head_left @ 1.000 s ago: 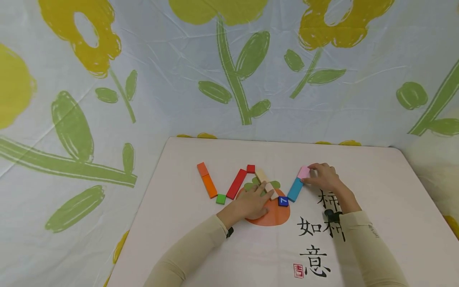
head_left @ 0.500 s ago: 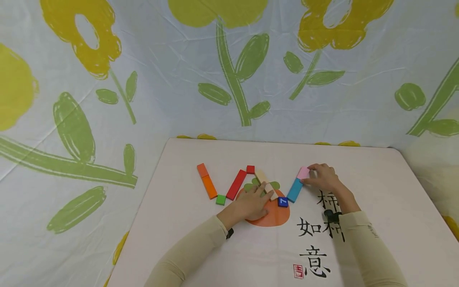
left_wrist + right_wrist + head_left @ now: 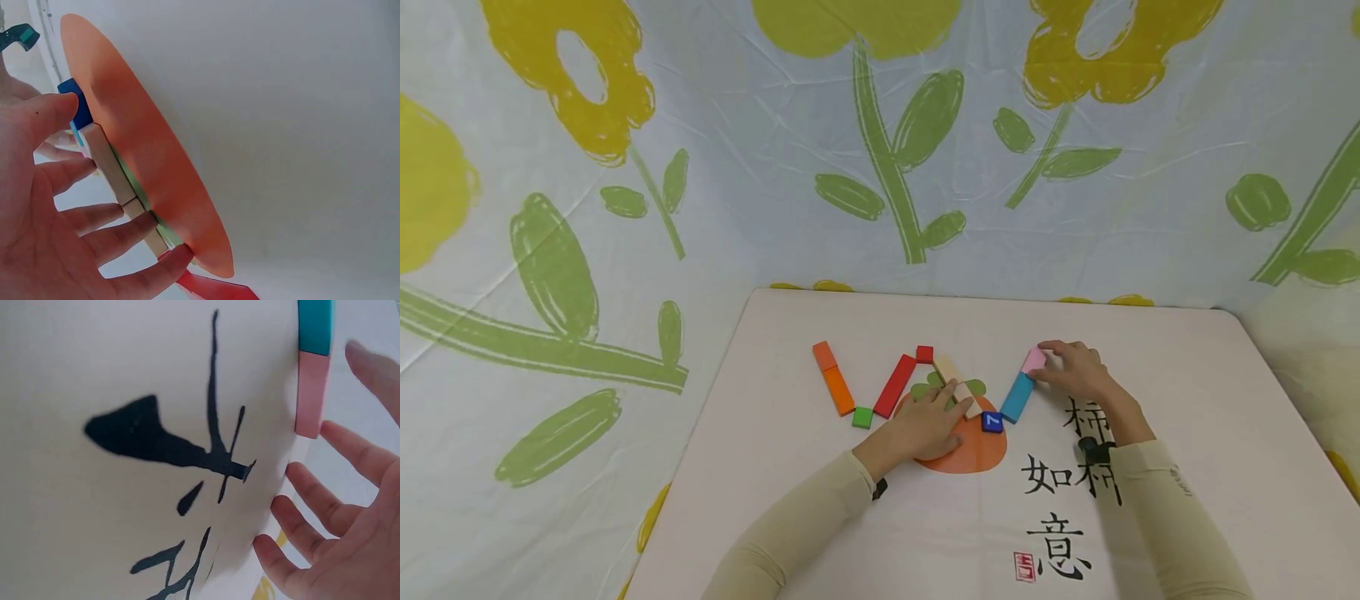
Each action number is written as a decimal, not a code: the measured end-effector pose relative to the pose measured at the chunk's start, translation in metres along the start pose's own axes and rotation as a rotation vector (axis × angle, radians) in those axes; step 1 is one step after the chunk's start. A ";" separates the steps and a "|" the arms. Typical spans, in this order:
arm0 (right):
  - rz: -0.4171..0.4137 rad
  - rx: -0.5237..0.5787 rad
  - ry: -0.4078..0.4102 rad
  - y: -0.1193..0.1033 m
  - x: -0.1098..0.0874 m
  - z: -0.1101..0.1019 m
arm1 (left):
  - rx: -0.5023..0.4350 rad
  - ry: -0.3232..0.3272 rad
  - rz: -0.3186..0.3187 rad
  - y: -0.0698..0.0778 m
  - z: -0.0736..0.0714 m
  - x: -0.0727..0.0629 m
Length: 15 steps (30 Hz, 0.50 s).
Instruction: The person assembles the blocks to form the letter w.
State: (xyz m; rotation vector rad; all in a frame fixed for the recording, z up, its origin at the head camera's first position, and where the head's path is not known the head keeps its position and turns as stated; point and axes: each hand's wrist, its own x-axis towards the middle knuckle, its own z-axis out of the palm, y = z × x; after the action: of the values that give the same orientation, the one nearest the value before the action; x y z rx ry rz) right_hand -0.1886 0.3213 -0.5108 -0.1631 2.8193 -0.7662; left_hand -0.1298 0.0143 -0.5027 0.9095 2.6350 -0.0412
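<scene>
Flat wooden blocks form a zigzag across the table. My left hand (image 3: 927,423) lies spread over the two natural-wood blocks (image 3: 107,159), fingertips along their side, with its thumb near the dark blue block (image 3: 992,422) marked 7. At the right end of the zigzag, my right hand (image 3: 1075,371) has its index fingertip at the far corner of the pink block (image 3: 311,394). Its thumb is by the pink block's near end, where the blue block (image 3: 1018,397) joins it. The other right fingers rest extended on the tabletop.
Further left lie a red square (image 3: 925,354), a long red block (image 3: 895,386), a green square (image 3: 862,417) and two orange blocks (image 3: 838,391). The pale tabletop (image 3: 760,500) bears a printed orange fruit (image 3: 977,454) and black characters. A flowered cloth (image 3: 737,167) hangs behind.
The right index finger and thumb have shifted slightly left, the index now over the pink block's far corner. The left hand and the other blocks stay in place.
</scene>
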 end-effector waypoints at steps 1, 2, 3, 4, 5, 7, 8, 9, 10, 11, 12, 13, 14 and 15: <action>-0.003 0.002 -0.003 0.000 0.001 0.000 | 0.001 0.005 0.001 0.000 0.000 0.000; -0.007 0.004 -0.005 0.000 0.001 -0.001 | 0.000 0.010 0.001 -0.001 0.001 0.000; -0.003 0.008 -0.007 -0.001 0.001 -0.001 | -0.002 0.014 0.002 -0.001 0.001 0.000; -0.001 0.015 -0.008 -0.001 0.002 -0.002 | -0.003 0.019 0.003 -0.001 0.001 -0.001; 0.000 0.023 -0.008 -0.001 0.002 -0.003 | -0.004 0.023 0.003 -0.001 0.001 -0.001; 0.004 0.042 -0.006 -0.002 0.001 -0.004 | -0.008 0.029 0.005 -0.001 0.001 -0.002; 0.003 0.054 -0.002 -0.003 0.000 -0.004 | -0.010 0.034 0.006 -0.001 0.001 -0.002; 0.004 0.067 0.004 -0.004 -0.001 -0.005 | -0.012 0.041 0.009 -0.002 0.002 -0.002; 0.003 0.080 0.010 -0.005 -0.002 -0.005 | -0.016 0.050 0.012 -0.003 0.003 -0.002; -0.005 0.091 0.020 -0.006 -0.003 -0.006 | -0.019 0.062 0.017 -0.004 0.004 -0.002; -0.016 0.102 0.034 -0.006 -0.005 -0.006 | -0.026 0.074 0.022 -0.005 0.004 -0.002; -0.028 0.110 0.052 -0.007 -0.007 -0.006 | -0.034 0.089 0.026 -0.006 0.004 -0.003; -0.042 0.116 0.076 -0.008 -0.009 -0.006 | -0.045 0.107 0.031 -0.007 0.003 -0.006; -0.057 0.123 0.102 -0.009 -0.012 -0.006 | -0.054 0.129 0.035 -0.008 0.002 -0.009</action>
State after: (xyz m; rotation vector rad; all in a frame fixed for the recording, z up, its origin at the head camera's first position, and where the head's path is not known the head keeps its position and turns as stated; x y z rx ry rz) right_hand -0.1784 0.3183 -0.4987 -0.1896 2.8623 -0.9845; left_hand -0.1273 0.0019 -0.5021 0.9700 2.7231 0.0998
